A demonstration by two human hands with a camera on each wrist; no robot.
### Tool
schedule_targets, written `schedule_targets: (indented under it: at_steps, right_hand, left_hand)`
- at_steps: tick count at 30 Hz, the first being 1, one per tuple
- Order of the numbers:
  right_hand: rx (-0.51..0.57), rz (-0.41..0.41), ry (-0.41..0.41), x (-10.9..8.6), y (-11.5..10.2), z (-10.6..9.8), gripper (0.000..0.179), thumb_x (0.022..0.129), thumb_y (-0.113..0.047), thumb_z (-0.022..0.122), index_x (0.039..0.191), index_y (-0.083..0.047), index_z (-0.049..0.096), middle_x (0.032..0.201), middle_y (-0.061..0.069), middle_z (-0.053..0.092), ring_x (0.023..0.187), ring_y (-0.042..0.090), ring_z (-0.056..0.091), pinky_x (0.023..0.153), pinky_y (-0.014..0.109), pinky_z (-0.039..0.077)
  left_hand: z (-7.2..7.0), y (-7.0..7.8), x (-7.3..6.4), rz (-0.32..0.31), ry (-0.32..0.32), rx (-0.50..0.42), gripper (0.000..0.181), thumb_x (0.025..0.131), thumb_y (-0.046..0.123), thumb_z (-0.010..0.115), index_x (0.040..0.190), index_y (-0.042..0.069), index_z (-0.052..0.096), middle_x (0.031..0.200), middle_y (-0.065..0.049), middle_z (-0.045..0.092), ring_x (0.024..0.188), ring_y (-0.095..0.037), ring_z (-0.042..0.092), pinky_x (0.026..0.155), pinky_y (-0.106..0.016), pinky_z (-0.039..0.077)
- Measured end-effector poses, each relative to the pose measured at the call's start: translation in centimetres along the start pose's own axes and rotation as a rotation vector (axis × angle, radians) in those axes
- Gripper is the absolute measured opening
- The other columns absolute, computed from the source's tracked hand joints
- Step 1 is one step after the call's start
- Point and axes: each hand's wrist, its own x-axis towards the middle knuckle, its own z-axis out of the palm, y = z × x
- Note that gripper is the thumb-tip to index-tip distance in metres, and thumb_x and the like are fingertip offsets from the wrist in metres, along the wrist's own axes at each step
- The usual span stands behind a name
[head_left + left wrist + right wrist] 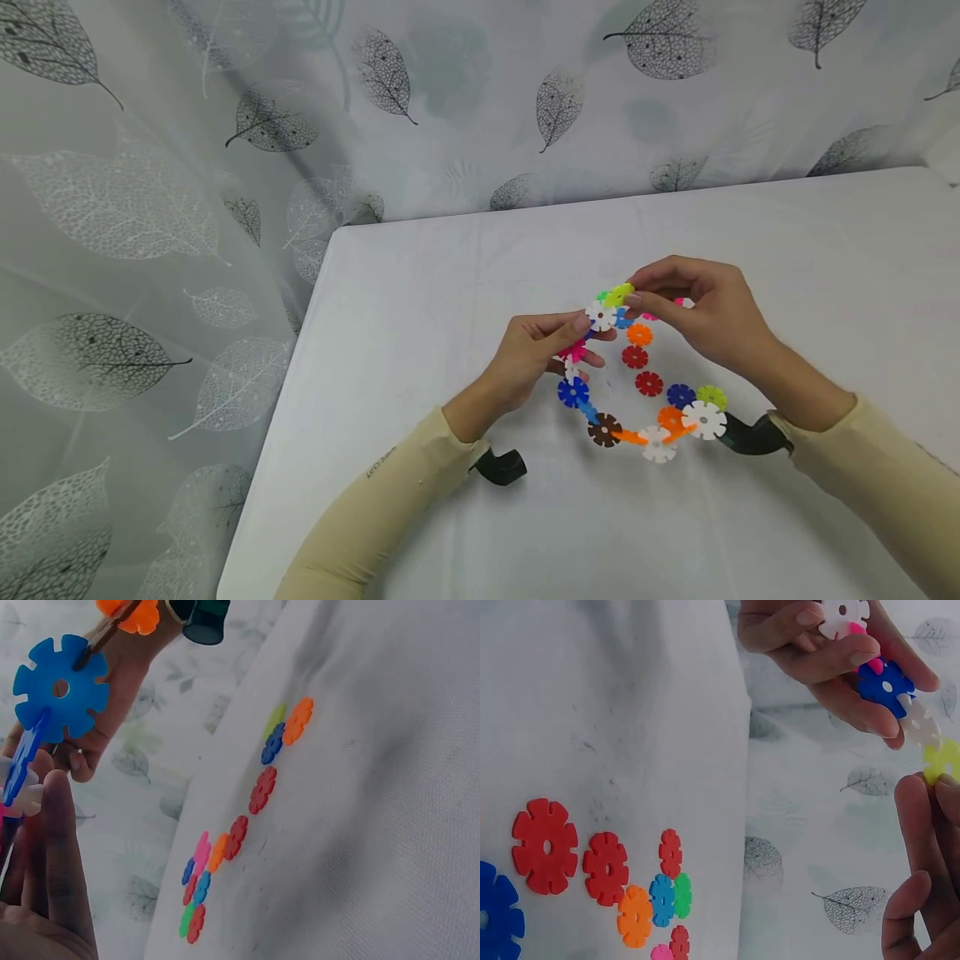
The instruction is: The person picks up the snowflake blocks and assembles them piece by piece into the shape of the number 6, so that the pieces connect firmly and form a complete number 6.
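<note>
My left hand (525, 354) grips a chain of notched, flower-shaped interlocking plastic discs near its upper end. The chain hangs in a curve through a blue disc (573, 392), a brown disc (604, 430) and a white disc (658, 444). Between thumb and fingers, my right hand (708, 312) pinches a yellow disc (941, 759). That yellow disc meets a white disc (920, 724), which joins a dark blue disc (887, 686) at the left fingers. How deeply the yellow disc is slotted, I cannot tell.
Loose discs lie on the white-covered table (420, 292) beyond the chain, among them a red disc (648, 383), an orange disc (640, 335) and a light blue disc (661, 900). Dark curved pieces jut from both sleeves. A leaf-patterned curtain (465, 100) hangs behind the table.
</note>
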Motion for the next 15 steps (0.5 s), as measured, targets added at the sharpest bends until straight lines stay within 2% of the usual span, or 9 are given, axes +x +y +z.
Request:
schedule_targets:
  at_steps: [6,15]
  right_hand:
    - [-0.056,-0.116,0.051,-0.20,0.04,0.41,0.018,0.085,0.006,0.077,0.101,-0.002,0.073,0.090,0.003,0.075,0.075,0.005,0.069,0.070,0.016,0.054]
    - [-0.113,-0.219,0.085,-0.36,0.19,0.76,0.025,0.077,0.014,0.081,0.097,-0.001,0.074,0.091,0.005,0.076,0.071,0.000,0.065,0.068,0.013,0.050]
  left_hand:
    - [0.05,0.01,-0.11,-0.003,0.007,0.016,0.036,0.105,0.025,0.058,0.135,0.006,0.065,0.115,-0.006,0.074,0.088,-0.020,0.075,0.067,-0.030,0.054]
    - [0.05,-0.36,-0.17,0.038,0.012,0.031,0.036,0.105,0.022,0.058,0.135,0.004,0.065,0.114,-0.010,0.074,0.084,-0.020,0.076,0.071,-0.034,0.059]
